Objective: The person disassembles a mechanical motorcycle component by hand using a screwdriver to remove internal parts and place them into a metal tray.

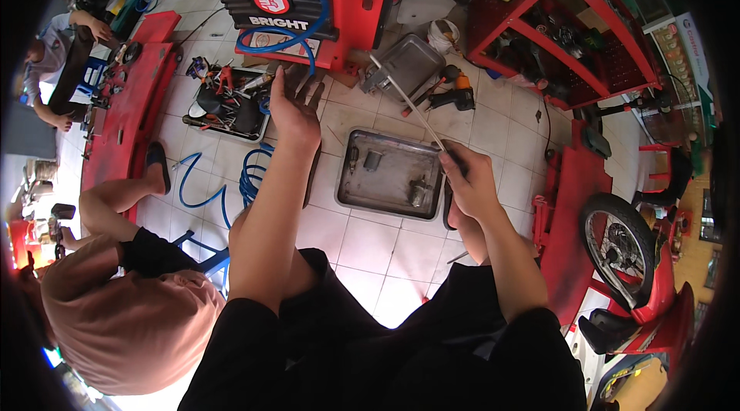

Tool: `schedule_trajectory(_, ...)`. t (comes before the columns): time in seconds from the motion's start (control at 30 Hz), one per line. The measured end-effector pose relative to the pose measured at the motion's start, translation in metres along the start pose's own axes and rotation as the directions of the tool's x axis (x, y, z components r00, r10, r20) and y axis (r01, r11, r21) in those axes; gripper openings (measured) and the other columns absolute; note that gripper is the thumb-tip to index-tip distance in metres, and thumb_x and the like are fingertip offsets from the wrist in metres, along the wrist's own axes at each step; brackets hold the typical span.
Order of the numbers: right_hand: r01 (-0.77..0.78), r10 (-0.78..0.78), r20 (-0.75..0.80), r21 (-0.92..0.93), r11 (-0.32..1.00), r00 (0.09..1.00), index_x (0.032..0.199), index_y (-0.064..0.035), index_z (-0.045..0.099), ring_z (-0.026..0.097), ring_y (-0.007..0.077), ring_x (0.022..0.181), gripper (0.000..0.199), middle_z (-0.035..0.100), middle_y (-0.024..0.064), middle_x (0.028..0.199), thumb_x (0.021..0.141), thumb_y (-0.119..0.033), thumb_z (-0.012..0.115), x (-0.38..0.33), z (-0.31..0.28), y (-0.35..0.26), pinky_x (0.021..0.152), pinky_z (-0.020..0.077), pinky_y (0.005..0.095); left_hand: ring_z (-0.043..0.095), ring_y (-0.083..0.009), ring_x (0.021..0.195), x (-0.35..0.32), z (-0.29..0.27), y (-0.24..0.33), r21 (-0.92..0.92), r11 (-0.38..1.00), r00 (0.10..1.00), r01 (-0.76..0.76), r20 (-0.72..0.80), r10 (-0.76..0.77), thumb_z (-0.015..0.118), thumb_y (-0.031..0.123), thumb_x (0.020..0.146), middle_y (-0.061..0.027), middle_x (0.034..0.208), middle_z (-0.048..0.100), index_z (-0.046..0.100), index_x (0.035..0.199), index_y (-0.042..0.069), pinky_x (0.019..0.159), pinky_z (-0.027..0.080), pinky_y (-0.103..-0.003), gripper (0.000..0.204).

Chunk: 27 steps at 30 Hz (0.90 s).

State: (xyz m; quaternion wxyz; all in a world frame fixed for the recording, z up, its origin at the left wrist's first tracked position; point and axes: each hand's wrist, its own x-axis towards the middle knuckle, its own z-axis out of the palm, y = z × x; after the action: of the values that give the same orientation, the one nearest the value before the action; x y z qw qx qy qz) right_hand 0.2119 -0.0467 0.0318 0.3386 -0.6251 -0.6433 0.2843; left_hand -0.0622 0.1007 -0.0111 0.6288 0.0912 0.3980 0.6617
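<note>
Shows as a long, thin, pale rod (406, 99), straight, held aslant near the far right corner of the tray (381, 189); reaches beyond its far rim, with near end hidden, possibly dark.

I count two bare hands of mine: one left hand (295, 107), one right hand (470, 180). Rods: one thin rod (408, 104). Trays: three — one near tray (389, 187), one far tray (412, 59), one tool-filled tray (223, 132) at left. Co-workers, left: two — one near person (135, 315), one far person (54, 49).
</note>
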Motion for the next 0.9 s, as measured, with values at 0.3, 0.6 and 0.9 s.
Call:
schedule_trajectory(0.3, 0.147, -0.148, -0.068, -0.016, 0.989, 0.987, 0.106, 0.0002, 0.072, 0.066, 0.0284, 0.066, 0.022, 0.07, 0.015, 0.078, 0.096, -0.019, 0.071, 0.007, -0.022, -0.01, 0.064, 0.0513, 0.0336, 0.051, -0.0365, 0.129, -0.004, 0.0, 0.009, -0.071, 0.994, 0.993, 0.082, -0.075, -0.088, 0.042, 0.042, 0.107, -0.0184, 0.144, 0.05, 0.044, 0.147, 0.001, 0.116, 0.037, -0.051, 0.057)
schedule_trajectory(0.6, 0.033, 0.004, 0.134, -0.273, 0.961, 0.991, 0.102, -0.0076, 0.075, 0.069, 0.0363, 0.075, 0.03, 0.071, 0.0148, 0.08, 0.088, -0.034, 0.076, 0.015, 0.028, 0.05, 0.07, 0.0532, 0.0415, 0.05, -0.0363, 0.128, 0.001, -0.003, 0.007, -0.033, 0.996, 0.991, 0.084, -0.103, -0.087, 0.039, 0.037, 0.106, -0.0151, 0.144, 0.05, 0.047, 0.144, 0.006, 0.113, 0.041, -0.054, 0.05)
schedule_trajectory(0.9, -0.281, 0.321, 0.242, -0.186, 0.941, 0.916, 0.104, -0.0018, 0.074, 0.069, 0.0406, 0.085, 0.042, 0.072, 0.0231, 0.09, 0.092, -0.042, 0.072, -0.043, 0.129, 0.199, 0.074, 0.0524, 0.0439, 0.053, -0.0279, 0.113, -0.004, 0.005, -0.002, -0.017, 0.994, 0.988, 0.109, -0.111, -0.11, 0.037, 0.043, 0.106, -0.0099, 0.13, 0.054, 0.048, 0.142, 0.008, 0.104, 0.046, -0.049, 0.051)
